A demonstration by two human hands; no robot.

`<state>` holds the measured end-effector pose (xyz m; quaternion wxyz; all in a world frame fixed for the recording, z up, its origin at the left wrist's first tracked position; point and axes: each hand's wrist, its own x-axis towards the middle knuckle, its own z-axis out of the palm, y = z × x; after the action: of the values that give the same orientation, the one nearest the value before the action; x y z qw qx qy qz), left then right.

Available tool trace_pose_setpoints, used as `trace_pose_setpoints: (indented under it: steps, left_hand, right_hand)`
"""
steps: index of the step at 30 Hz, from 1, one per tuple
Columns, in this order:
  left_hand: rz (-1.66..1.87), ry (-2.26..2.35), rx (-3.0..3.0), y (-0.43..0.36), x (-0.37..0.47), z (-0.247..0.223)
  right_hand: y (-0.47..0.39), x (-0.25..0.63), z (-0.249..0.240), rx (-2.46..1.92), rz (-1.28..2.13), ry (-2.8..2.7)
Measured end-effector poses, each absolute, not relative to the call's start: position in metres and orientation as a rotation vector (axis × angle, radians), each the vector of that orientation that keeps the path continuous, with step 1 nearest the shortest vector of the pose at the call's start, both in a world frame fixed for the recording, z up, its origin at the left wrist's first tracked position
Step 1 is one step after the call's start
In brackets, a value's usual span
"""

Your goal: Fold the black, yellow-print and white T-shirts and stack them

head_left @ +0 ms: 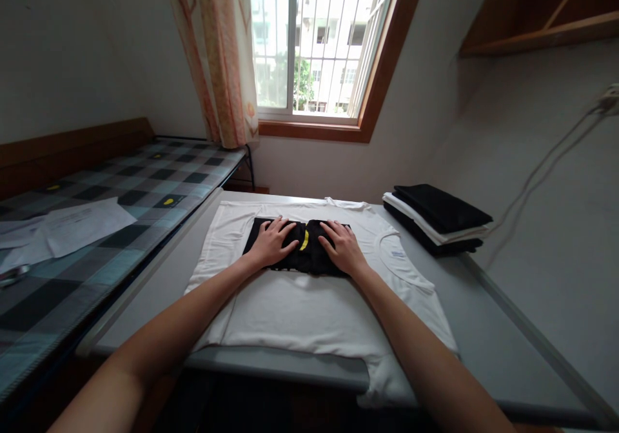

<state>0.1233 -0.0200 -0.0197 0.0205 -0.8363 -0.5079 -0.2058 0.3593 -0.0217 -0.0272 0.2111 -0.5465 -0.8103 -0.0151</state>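
A white T-shirt (300, 310) lies spread on the grey table (488, 336), its neckline toward the right and one sleeve hanging over the front edge. Across its middle is a black rectangular area (316, 259) with a yellow mark (304, 240). I cannot tell whether this is a print or a separate dark cloth. My left hand (276, 242) rests flat on the left half of the black area, fingers spread. On its right half lies my right hand (342, 247), also flat with fingers apart. Neither hand grips anything.
Folded black and white clothes (438, 217) are stacked at the table's back right, near the wall. Left of the table stands a bed with a checked cover (159, 175) and paper sheets (82, 230) on it. A curtain (222, 65) hangs beside the barred window (329, 52).
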Motion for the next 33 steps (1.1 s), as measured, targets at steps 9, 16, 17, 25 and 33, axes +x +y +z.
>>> trace_pose_setpoints:
  steps: [9, 16, 17, 25, 33]
  left_hand:
    - [-0.397, -1.595, -2.608, -0.018, 0.128, -0.033]
    - [-0.416, -1.595, -2.621, -0.019, 0.127, -0.032]
    - [-0.415, -1.592, -2.626, -0.019, 0.126, -0.032]
    - [-0.432, -1.581, -2.631, -0.017, 0.124, -0.033]
    - [-0.446, -1.581, -2.638, -0.017, 0.125, -0.032]
  right_hand:
    - [-0.023, 0.354, -0.031, -1.67, -0.09, -2.404]
    - [-0.023, 0.356, -0.029, -1.668, -0.067, -2.409]
    - [-0.023, 0.356, -0.029, -1.666, -0.064, -2.405]
    - [-0.022, 0.359, -0.03, -1.626, -0.027, -2.376]
    - [-0.018, 0.373, -0.026, -1.619, 0.028, -2.305]
